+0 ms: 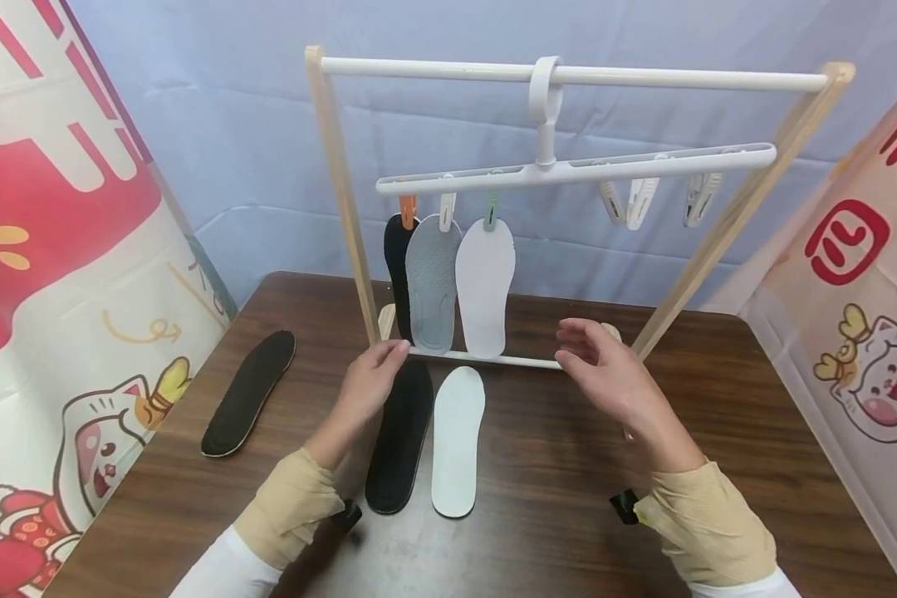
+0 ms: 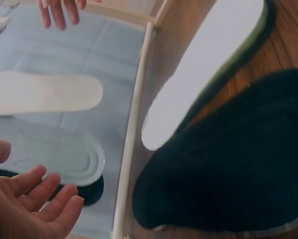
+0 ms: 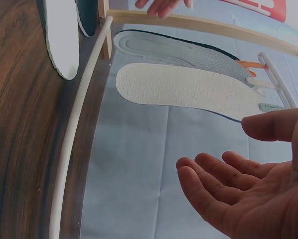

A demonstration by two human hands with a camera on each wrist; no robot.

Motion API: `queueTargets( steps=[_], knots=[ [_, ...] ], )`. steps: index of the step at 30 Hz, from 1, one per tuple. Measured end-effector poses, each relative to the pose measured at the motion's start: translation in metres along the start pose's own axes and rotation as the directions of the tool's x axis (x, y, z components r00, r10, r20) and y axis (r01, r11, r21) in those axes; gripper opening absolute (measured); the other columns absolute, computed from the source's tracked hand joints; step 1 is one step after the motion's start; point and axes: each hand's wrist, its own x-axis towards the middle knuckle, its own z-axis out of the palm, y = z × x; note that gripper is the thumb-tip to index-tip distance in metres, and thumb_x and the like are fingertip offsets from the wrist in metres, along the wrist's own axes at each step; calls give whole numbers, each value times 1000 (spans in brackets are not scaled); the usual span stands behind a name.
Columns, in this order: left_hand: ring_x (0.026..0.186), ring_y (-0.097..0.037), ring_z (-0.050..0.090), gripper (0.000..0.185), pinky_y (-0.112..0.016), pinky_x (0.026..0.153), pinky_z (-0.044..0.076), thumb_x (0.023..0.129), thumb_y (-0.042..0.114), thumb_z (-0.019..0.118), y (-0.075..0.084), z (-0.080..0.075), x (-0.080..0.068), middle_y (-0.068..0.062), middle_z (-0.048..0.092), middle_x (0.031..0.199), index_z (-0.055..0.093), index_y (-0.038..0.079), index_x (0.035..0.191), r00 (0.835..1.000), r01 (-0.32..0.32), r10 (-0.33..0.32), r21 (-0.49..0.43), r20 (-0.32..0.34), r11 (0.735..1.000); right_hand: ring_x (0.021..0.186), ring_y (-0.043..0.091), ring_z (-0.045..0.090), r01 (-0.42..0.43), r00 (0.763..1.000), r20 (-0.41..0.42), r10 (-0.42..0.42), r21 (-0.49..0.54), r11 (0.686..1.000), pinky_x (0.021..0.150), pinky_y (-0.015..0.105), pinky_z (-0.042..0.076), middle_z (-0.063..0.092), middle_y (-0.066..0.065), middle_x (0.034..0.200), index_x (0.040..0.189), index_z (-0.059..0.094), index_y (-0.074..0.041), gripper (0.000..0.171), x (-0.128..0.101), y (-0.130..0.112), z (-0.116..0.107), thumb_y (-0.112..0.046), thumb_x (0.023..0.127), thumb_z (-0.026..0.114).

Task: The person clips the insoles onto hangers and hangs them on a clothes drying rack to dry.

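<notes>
Three insoles hang side by side from a white hanger (image 1: 575, 173). The black insole (image 1: 396, 257) hangs from an orange clip (image 1: 408, 209), the grey insole (image 1: 432, 282) from a white clip, and the white insole (image 1: 486, 286) from a green clip (image 1: 490, 213). My left hand (image 1: 366, 386), holding nothing, is by the lower ends of the black and grey ones, its fingers loosely bent. To the right of the hanging white insole is my right hand (image 1: 609, 378), palm turned inward, fingers relaxed and empty. In the right wrist view its thumb overlaps that insole's upper edge.
On the wooden table lie a black insole (image 1: 399, 440) and a white insole (image 1: 458, 440), side by side, with another black insole (image 1: 248, 394) at the left. A wood-and-white rack (image 1: 448, 68) carries the hanger, which tilts down leftward. Several unused clips (image 1: 641, 202) hang at its right.
</notes>
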Motion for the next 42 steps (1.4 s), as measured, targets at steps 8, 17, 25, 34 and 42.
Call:
queueTargets(
  steps=[8, 17, 25, 34, 42],
  knots=[
    [129, -33, 55, 49, -53, 111, 38, 105, 45, 50, -13, -20, -1, -15, 63, 136, 62, 9, 136, 999, 37, -36, 25, -34, 999, 130, 39, 54, -1, 1000, -3, 1, 9, 1000, 104, 54, 44, 55, 21, 142, 146, 45, -2, 46, -1, -1, -5, -17, 104, 56],
    [133, -36, 52, 51, -53, 111, 37, 106, 47, 47, -28, -33, -4, -16, 60, 140, 62, 7, 135, 998, 48, -46, 39, -53, 998, 132, 39, 53, -6, 1000, -1, 6, 22, 1000, 105, 55, 43, 54, 20, 144, 147, 43, -3, 48, -3, -3, -8, -19, 104, 56],
    [136, -38, 49, 54, -54, 113, 36, 106, 47, 46, -38, -40, -8, -18, 57, 144, 60, 5, 137, 997, 51, -46, 80, -64, 996, 132, 39, 52, -13, 1000, -1, 13, 17, 1000, 104, 56, 43, 54, 20, 144, 148, 43, -4, 48, -4, -2, -8, -21, 105, 56],
    [139, -40, 45, 57, -54, 114, 33, 107, 46, 45, -48, -61, -16, -22, 51, 147, 56, 2, 140, 993, 75, -59, 156, -105, 985, 133, 40, 51, -6, 1000, 0, 6, 33, 999, 105, 56, 41, 53, 21, 145, 149, 41, -2, 49, -6, -3, -12, -19, 105, 55],
    [138, -41, 44, 58, -55, 114, 33, 107, 47, 44, -60, -84, -23, -23, 51, 147, 56, 1, 139, 990, 78, -54, 198, -128, 977, 133, 40, 51, -5, 1000, -18, 5, 31, 1000, 103, 54, 43, 53, 21, 144, 149, 41, -3, 50, -8, -4, -16, -21, 105, 55]
  ],
)
